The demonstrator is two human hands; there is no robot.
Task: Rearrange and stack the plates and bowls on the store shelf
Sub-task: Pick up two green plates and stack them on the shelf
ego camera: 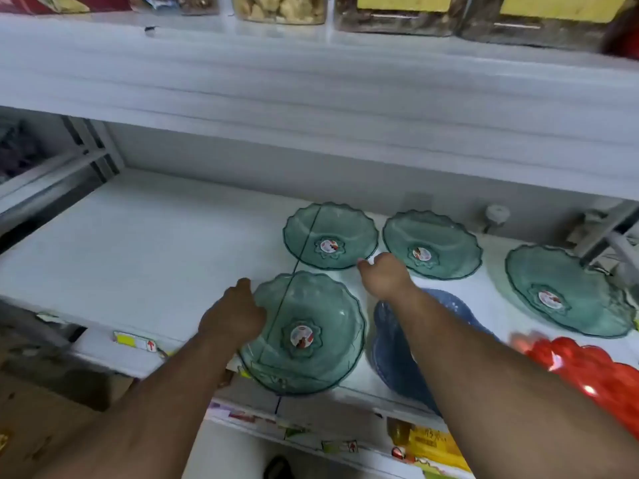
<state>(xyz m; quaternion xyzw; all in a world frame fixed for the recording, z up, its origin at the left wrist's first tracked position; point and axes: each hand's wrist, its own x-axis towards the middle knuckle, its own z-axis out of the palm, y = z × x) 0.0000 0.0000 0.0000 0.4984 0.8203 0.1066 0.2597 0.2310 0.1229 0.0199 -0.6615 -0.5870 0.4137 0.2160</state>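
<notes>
Gripping the near green plate by its left rim with our left hand at the white shelf's front edge, we reach our right hand (fingers curled, holding nothing) between two back green plates

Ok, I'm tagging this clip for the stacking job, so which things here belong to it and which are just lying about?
Part of the job:
- four green plates: near, back left, back middle, right
- blue dish
- red dish
- left hand at the near plate's rim
- right hand

Just lying about:
- jars on the upper shelf
- price tags
</notes>
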